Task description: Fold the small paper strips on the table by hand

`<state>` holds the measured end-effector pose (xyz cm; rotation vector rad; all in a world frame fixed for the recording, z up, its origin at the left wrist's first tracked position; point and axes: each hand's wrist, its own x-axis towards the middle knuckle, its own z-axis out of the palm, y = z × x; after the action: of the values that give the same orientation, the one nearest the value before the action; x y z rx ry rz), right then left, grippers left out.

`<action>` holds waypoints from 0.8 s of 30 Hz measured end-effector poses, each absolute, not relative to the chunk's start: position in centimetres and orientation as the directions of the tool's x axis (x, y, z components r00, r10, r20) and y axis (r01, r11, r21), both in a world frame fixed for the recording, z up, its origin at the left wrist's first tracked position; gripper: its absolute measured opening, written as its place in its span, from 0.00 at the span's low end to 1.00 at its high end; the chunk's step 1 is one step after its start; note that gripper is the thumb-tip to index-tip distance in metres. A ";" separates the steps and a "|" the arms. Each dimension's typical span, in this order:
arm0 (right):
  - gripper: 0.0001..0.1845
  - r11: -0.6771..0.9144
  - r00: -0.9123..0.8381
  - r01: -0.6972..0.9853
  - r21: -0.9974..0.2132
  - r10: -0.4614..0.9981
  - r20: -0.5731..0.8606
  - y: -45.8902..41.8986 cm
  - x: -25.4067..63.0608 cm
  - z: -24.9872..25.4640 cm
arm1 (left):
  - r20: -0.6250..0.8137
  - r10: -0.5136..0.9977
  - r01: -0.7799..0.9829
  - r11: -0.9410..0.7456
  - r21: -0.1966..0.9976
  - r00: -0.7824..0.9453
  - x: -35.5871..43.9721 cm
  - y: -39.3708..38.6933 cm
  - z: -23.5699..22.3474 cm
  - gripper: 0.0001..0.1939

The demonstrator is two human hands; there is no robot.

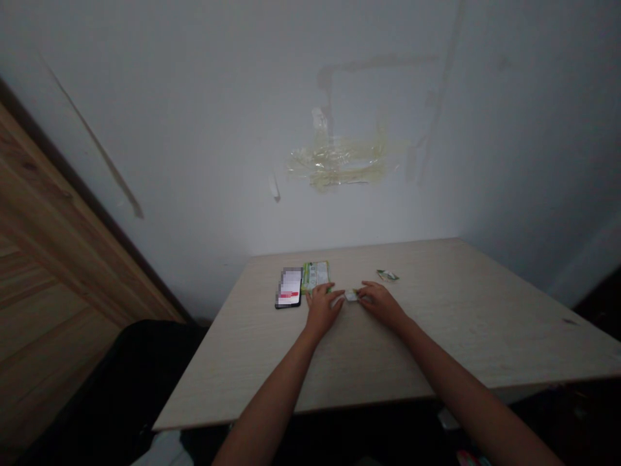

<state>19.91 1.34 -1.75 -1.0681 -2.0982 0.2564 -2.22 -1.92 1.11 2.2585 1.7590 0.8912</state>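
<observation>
Both of my hands rest low over the middle of the table, with a small white piece [350, 295] like paper or a sachet between them. My right hand [382, 304] pinches its right edge between thumb and fingers. My left hand [322, 309] is open with fingers spread, its index finger and thumb close to the piece's left edge; whether they touch it I cannot tell. Just beyond the left hand lies a flat green and white printed packet [316, 274], its near edge partly covered by the fingers. A crumpled green and white wrapper [387, 275] lies beyond my right hand.
Left of the packet lies a phone [289, 288] with its screen lit. The pale wooden table [233, 362] meets a white wall [204, 162] bearing old yellowed tape [339, 162]. A dark chair-like shape [140, 362] and wooden panel [53, 226] stand at the left.
</observation>
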 end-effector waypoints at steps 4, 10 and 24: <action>0.10 0.646 -0.389 0.623 -0.442 0.745 0.541 1.2 19.9 -1.7 | 0.342 0.924 0.850 -0.313 0.424 0.170 -2.2 -2.0 0.8 0.12; 0.11 0.701 -0.457 0.614 -0.362 0.690 0.561 1.0 19.5 -1.1 | 0.333 0.921 0.874 -0.323 0.362 0.203 -2.1 -1.9 0.3 0.12; 0.14 0.714 -0.469 0.527 -0.461 0.697 0.542 0.5 19.4 -0.3 | 0.312 0.930 0.895 -0.297 0.332 0.193 -2.1 -1.8 0.1 0.16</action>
<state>19.39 0.53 -0.31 -0.9257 -2.1808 0.2960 -2.06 -1.78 0.10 2.3670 1.8158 0.7095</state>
